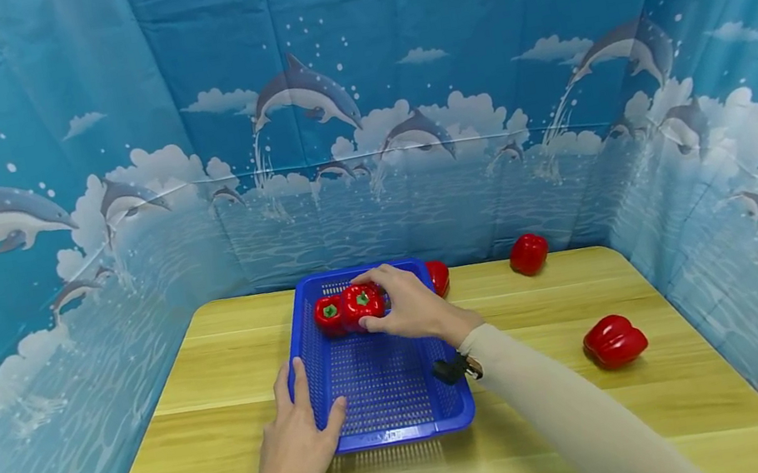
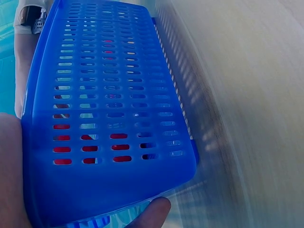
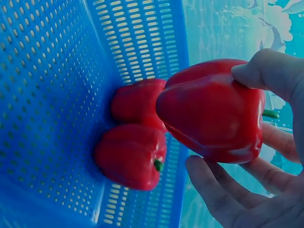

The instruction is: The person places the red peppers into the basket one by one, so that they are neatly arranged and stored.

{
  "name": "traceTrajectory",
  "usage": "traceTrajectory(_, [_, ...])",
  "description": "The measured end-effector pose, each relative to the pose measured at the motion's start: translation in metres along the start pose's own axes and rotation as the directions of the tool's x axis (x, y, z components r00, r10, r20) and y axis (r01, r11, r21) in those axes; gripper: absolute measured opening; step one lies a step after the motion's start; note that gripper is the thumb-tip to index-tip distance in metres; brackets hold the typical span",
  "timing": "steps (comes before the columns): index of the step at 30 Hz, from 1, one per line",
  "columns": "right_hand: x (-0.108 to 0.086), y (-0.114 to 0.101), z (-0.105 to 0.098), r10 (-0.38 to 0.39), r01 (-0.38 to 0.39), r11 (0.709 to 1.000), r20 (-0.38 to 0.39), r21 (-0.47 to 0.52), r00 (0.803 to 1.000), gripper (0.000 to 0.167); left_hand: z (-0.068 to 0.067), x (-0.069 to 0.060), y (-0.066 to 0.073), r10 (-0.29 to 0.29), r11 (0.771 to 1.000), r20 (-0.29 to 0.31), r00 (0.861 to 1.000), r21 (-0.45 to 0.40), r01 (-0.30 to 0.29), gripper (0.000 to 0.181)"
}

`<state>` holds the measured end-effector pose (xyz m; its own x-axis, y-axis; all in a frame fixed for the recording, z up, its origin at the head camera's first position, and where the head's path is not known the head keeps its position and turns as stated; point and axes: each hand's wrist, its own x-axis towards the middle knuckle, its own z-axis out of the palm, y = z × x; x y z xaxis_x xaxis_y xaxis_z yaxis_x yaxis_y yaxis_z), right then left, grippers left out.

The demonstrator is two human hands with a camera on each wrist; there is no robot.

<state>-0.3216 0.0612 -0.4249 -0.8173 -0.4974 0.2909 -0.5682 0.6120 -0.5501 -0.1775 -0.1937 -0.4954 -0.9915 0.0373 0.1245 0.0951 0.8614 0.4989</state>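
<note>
A blue plastic basket (image 1: pixel 381 380) with perforated walls is in the middle of the table. My left hand (image 1: pixel 297 441) grips its left side near the front corner; a fingertip (image 2: pixel 154 213) shows at the basket's edge in the left wrist view. My right hand (image 1: pixel 406 303) holds a red bell pepper (image 3: pixel 213 111) with a green stem between thumb and fingers, above the basket's far end. Two more red bell peppers lie inside: one (image 3: pixel 130 156) shows its stem, and the other pepper (image 3: pixel 137 102) sits beside it, partly covered by the held one.
On the wooden table (image 1: pixel 532 412), a red bell pepper (image 1: pixel 439 277) is partly hidden behind the basket's right side. Another pepper (image 1: pixel 528 254) lies at the back right, and one more pepper (image 1: pixel 614 340) at the right. A blue dolphin-print curtain (image 1: pixel 375 212) surrounds the table's back and sides.
</note>
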Motion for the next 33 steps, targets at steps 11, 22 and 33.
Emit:
traceTrajectory(11, [0.015,-0.009,0.018,0.022,-0.022,1.000,0.059,0.008,0.998,0.071,0.001,0.002,0.000,0.003,1.000,-0.006,1.000,0.014,-0.003,0.104])
traceTrajectory(22, [0.026,-0.007,0.036,0.034,-0.028,0.998,0.109,-0.051,0.993,0.068,0.002,0.002,-0.001,-0.001,1.000,-0.015,1.000,0.025,0.002,0.103])
traceTrajectory(33, [0.028,-0.006,0.054,0.098,-0.082,0.992,0.183,-0.093,0.978,0.065,0.003,0.002,-0.001,-0.007,1.000,-0.013,1.000,0.030,0.007,0.103])
